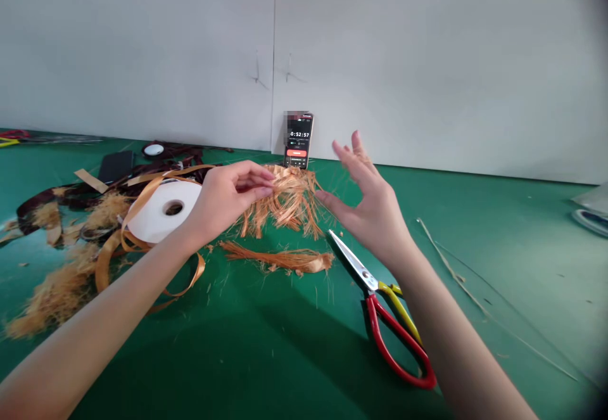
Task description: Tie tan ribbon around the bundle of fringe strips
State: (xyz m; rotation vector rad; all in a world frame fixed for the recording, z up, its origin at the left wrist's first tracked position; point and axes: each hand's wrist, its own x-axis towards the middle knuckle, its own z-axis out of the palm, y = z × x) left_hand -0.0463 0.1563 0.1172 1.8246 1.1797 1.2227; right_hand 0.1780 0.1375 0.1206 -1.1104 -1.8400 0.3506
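Note:
My left hand (pixel 227 197) pinches a bunch of frayed orange ribbon strips (pixel 287 201) and holds it just above the green table (pixel 266 344). My right hand (pixel 365 198) is open beside the bunch on its right, fingers spread, thumb near the loose strands and holding nothing. A second frayed orange strip (pixel 280 259) lies flat on the table below the bunch. Red-and-yellow-handled scissors (pixel 387 312) lie under my right forearm, blades pointing toward the bunch.
A white spool of orange ribbon (pixel 164 210) sits by my left wrist, its ribbon looping outward. Frayed ribbon piles (pixel 52 293) and dark ribbon scraps cover the left side. A phone showing a timer (pixel 299 139) leans on the white wall. Thin strands (pixel 456 274) lie at right.

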